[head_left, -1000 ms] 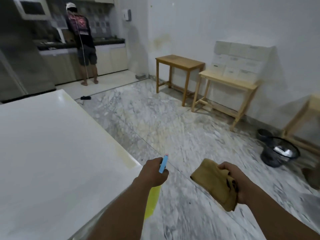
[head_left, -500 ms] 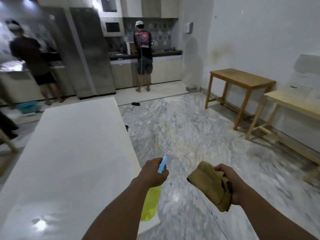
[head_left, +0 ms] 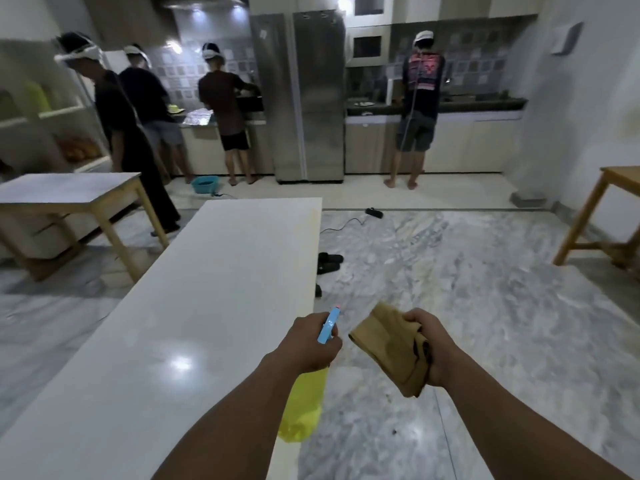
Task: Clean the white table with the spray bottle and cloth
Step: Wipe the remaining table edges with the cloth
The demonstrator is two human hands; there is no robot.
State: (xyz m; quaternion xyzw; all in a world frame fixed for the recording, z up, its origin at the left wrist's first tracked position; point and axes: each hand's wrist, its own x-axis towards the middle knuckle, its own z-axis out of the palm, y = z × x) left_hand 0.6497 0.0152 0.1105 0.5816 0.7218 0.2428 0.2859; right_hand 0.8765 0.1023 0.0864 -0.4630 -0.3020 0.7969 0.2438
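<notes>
A long white table point(head_left: 207, 306) runs away from me on the left. My left hand point(head_left: 310, 341) grips a spray bottle point(head_left: 303, 407) by its neck, over the table's right edge; the bottle has a yellow body hanging below and a blue nozzle pointing up and forward. My right hand point(head_left: 431, 344) holds a folded tan cloth point(head_left: 389, 348) in the air over the marble floor, to the right of the table. Neither the bottle nor the cloth touches the table top.
Dark sandals point(head_left: 329, 262) lie by the table's right side; a black cable and plug point(head_left: 374, 213) lie further off. A smaller table point(head_left: 69, 195) stands at left, a wooden table point(head_left: 609, 209) at right. Several people stand at the kitchen counters beyond.
My view has swung left, bringing the kitchen, fridge and people into sight and lining up along the table. Both hands keep their hold on bottle and cloth.
</notes>
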